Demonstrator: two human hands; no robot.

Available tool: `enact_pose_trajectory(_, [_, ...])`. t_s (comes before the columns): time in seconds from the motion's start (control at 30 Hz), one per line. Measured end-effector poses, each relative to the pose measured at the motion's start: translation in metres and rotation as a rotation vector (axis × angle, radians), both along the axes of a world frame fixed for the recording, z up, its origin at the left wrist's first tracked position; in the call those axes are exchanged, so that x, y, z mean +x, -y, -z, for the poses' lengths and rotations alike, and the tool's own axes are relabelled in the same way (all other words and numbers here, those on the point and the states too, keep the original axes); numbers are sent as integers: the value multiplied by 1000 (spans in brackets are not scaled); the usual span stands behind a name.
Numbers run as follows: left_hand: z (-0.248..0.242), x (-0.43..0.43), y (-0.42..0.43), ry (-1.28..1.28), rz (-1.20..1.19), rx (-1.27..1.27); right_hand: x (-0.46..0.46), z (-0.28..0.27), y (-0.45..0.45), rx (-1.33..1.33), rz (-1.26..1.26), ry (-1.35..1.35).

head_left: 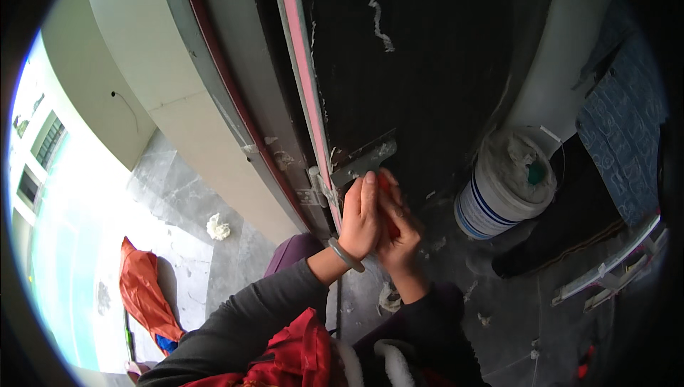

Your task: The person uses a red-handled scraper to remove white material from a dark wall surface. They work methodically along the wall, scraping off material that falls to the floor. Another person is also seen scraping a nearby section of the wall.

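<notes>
A wide-bladed putty knife with an orange handle is in my hands, its metal blade [368,158] lying across the dark door panel [427,77] beside the pink strip [303,61] on the door's edge. My right hand [399,227] wraps the handle, most of which the fingers hide. Wearing a grey bangle, my left hand [359,216] closes on the tool from the other side, its fingers near the base of the blade. Just left of the blade, a metal hinge [309,196] joins the door to the frame [235,56]. A pale smear [380,26] marks the panel higher up.
A white bucket [483,211] of greyish paste stands at the right, near a blue patterned sheet [622,125] and a metal ladder-like frame [604,269]. At the left, an orange cloth or bag [147,285] and a crumpled white lump [218,227] lie on grey floor tiles [173,173].
</notes>
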State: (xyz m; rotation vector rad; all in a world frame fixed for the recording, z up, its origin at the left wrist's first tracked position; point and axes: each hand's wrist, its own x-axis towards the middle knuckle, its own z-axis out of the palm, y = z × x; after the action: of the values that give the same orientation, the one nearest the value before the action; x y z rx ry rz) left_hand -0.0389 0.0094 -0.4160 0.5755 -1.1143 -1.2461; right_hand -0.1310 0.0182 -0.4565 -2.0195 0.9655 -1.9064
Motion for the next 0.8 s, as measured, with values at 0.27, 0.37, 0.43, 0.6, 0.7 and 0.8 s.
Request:
enact_pose_trajectory(0.27, [-27,-8,12,-33,-24,-98,-7,-31,10,-44,-25,-5])
enact_pose_trajectory(0.37, [-39,-11,13,-75,17,-96,-13,-45,11,-95,-1,-54])
enact_pose_trajectory(0.43, [-49,-14,15,-83,4,-95,-15,-54,12,-91,-1,-60])
enact_pose_trajectory(0.6, [-80,-18,19,-84,-15,-150,-15,-84,17,-117,28,-42])
enact_pose_trajectory(0.7, [-103,-21,24,-121,-3,-181,-18,-109,18,-130,-16,-43])
enact_pose_trajectory(0.8, [-124,-23,27,-135,-3,-188,-18,-133,18,-151,-2,-40])
